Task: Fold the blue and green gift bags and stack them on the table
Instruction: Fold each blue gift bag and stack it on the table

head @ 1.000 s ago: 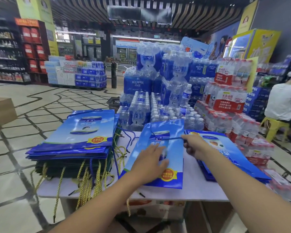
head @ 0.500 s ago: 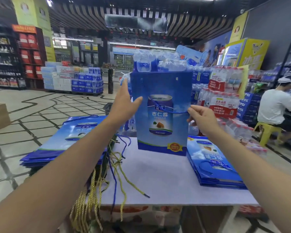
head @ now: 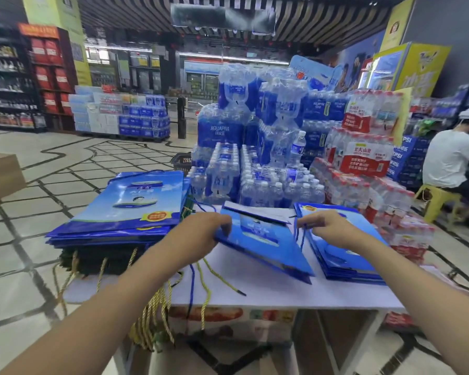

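A blue gift bag lies tilted over the middle of the white table, its far end partly open. My left hand grips its left edge. My right hand pinches the bag's blue cord handle on the right. A tall pile of flat blue bags rests on dark green bags at the table's left, with gold and blue cords hanging over the edge. A lower stack of blue bags lies at the right.
Shrink-wrapped water bottle packs are piled right behind the table, red-labelled packs to the right. A person in white sits on a yellow stool at far right. A cardboard box stands on the tiled floor, left.
The blue bag was lying flat, then held upright in the air; now it is back down near the table, tilted, with both hands lower and closer to me.
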